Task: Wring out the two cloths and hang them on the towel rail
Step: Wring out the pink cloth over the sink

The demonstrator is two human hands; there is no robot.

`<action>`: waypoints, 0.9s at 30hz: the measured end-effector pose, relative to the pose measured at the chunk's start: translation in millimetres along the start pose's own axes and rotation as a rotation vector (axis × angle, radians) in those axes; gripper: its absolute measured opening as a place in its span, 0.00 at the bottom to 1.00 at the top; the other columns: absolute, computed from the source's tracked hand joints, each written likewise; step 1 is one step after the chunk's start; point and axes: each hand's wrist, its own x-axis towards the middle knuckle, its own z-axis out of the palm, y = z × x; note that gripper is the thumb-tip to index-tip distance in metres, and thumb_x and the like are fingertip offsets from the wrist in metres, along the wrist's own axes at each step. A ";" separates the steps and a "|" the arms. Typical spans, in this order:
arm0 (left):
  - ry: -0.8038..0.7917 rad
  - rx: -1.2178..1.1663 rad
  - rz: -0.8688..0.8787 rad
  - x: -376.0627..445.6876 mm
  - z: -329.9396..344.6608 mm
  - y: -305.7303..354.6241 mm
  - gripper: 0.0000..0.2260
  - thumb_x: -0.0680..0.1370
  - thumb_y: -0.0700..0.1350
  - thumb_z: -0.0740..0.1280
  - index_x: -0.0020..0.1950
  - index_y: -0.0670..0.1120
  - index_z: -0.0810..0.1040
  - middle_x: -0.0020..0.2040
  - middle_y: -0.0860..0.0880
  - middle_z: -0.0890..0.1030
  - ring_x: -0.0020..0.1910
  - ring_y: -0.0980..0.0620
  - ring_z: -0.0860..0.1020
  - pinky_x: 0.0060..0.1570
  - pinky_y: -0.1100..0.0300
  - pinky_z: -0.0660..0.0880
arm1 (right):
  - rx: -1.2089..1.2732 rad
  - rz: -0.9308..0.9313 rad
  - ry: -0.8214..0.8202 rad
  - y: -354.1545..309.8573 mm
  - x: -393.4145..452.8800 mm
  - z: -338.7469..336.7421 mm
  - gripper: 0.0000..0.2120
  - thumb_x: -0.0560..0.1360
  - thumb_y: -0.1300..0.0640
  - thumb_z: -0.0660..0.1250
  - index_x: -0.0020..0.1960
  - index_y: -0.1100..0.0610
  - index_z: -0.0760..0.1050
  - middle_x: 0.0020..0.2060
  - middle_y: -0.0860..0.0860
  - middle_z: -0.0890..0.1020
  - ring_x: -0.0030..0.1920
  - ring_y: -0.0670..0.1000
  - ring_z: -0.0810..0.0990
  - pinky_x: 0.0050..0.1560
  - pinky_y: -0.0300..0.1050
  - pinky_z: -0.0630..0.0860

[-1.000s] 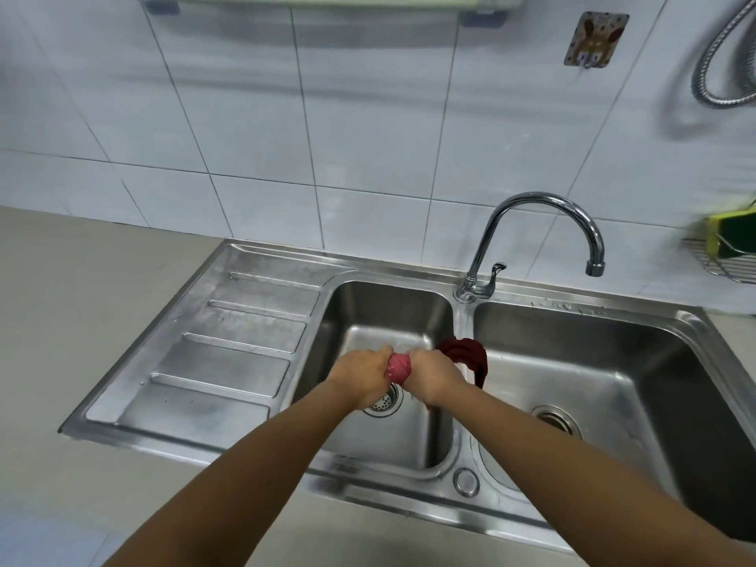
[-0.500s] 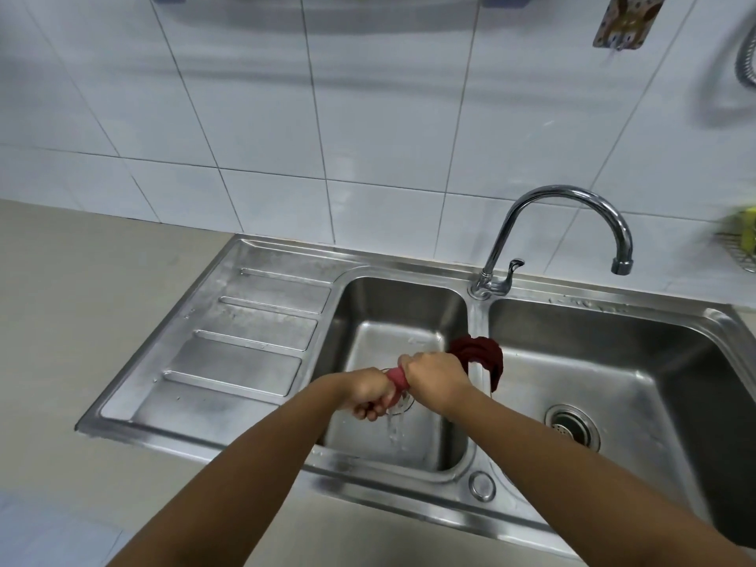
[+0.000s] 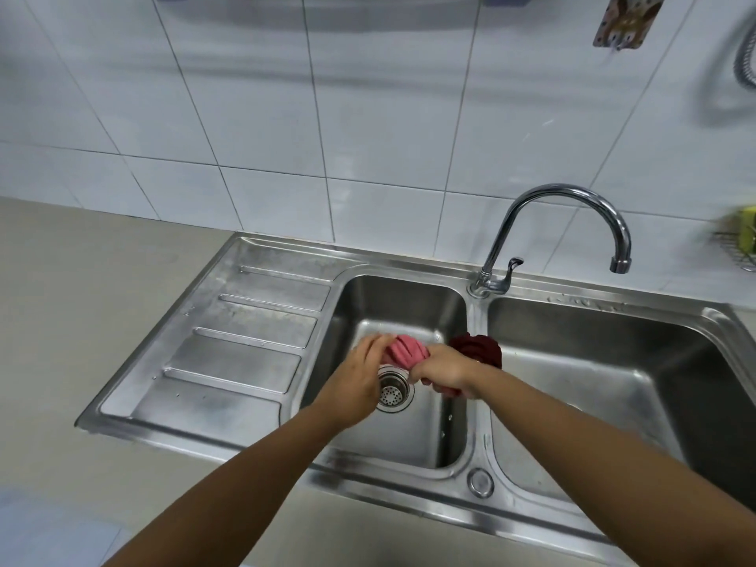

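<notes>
While twisted, ribbed pink cloth (image 3: 406, 350) fills both fists.

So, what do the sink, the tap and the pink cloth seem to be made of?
The sink looks like brushed stainless steel: grey, dull sheen, pressed drain ridges. The tap seems polished chromed metal, with mirror-bright highlights. The pink cloth, twisted between the left hand and right hand, looks like soft woven fabric, matte and creased; the fibre is unclear.

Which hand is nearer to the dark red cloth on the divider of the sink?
The right hand: the dark red cloth lies just behind it. The left hand is farther left, over the left basin.
</notes>
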 end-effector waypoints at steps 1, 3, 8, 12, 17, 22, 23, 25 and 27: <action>0.046 0.115 0.072 -1.9 2.0 -1.7 0.35 0.68 0.32 0.66 0.74 0.44 0.60 0.69 0.41 0.68 0.65 0.44 0.72 0.62 0.50 0.74 | 0.040 0.051 -0.079 -5.1 -4.6 -5.7 0.07 0.71 0.61 0.69 0.40 0.55 0.71 0.29 0.51 0.71 0.21 0.46 0.64 0.22 0.36 0.59; 0.152 0.282 0.141 -3.1 3.4 -2.7 0.36 0.67 0.35 0.68 0.73 0.45 0.61 0.68 0.42 0.68 0.62 0.44 0.72 0.58 0.50 0.74 | 0.053 0.152 -0.304 -15.5 -14.8 -15.0 0.10 0.74 0.58 0.67 0.37 0.53 0.69 0.27 0.48 0.70 0.19 0.43 0.62 0.18 0.33 0.56; 0.322 0.379 0.293 15.9 -4.7 0.6 0.18 0.73 0.51 0.65 0.60 0.46 0.71 0.49 0.46 0.76 0.46 0.48 0.74 0.46 0.54 0.72 | -0.071 0.217 -0.495 -35.0 -33.7 -7.7 0.17 0.77 0.55 0.65 0.31 0.51 0.66 0.21 0.44 0.67 0.17 0.41 0.60 0.17 0.31 0.54; 0.026 0.309 0.289 28.4 -13.5 5.4 0.08 0.73 0.46 0.69 0.46 0.43 0.75 0.38 0.47 0.79 0.34 0.47 0.77 0.31 0.55 0.76 | -0.294 0.081 -0.192 -29.3 -32.4 0.8 0.10 0.68 0.56 0.70 0.33 0.54 0.70 0.27 0.50 0.69 0.24 0.48 0.65 0.25 0.37 0.62; -0.221 0.456 0.167 29.5 -14.0 18.0 0.10 0.79 0.48 0.61 0.48 0.41 0.75 0.40 0.43 0.82 0.37 0.41 0.81 0.33 0.57 0.68 | -0.917 -0.170 0.112 -19.9 -31.4 7.3 0.12 0.73 0.50 0.63 0.32 0.51 0.68 0.32 0.47 0.74 0.38 0.53 0.75 0.39 0.44 0.71; -0.437 0.388 -0.059 28.7 -22.1 28.1 0.13 0.76 0.51 0.61 0.42 0.43 0.78 0.41 0.45 0.82 0.38 0.44 0.79 0.37 0.57 0.73 | -1.221 -0.384 0.216 -8.0 -15.6 16.0 0.11 0.75 0.51 0.59 0.39 0.55 0.75 0.38 0.52 0.80 0.38 0.56 0.79 0.35 0.44 0.69; -0.456 0.335 -0.109 27.5 -22.1 27.5 0.13 0.76 0.52 0.62 0.40 0.43 0.78 0.40 0.45 0.82 0.36 0.45 0.78 0.37 0.57 0.74 | -1.262 -0.421 0.215 -6.7 -12.4 16.0 0.12 0.75 0.51 0.59 0.39 0.55 0.76 0.39 0.52 0.81 0.37 0.56 0.79 0.35 0.44 0.68; -0.482 0.213 -0.205 25.7 -19.2 23.5 0.14 0.74 0.52 0.63 0.38 0.43 0.79 0.37 0.46 0.81 0.33 0.47 0.76 0.38 0.54 0.76 | -1.318 -0.496 0.216 -4.8 -4.8 13.9 0.12 0.75 0.51 0.59 0.40 0.55 0.77 0.39 0.52 0.83 0.36 0.55 0.78 0.35 0.43 0.68; -0.505 0.085 -0.268 24.0 -15.7 21.4 0.13 0.72 0.52 0.65 0.35 0.43 0.78 0.33 0.47 0.79 0.31 0.48 0.75 0.37 0.53 0.76 | -1.340 -0.560 0.222 -2.5 1.7 11.1 0.12 0.75 0.51 0.59 0.41 0.55 0.78 0.39 0.52 0.84 0.38 0.57 0.81 0.37 0.43 0.69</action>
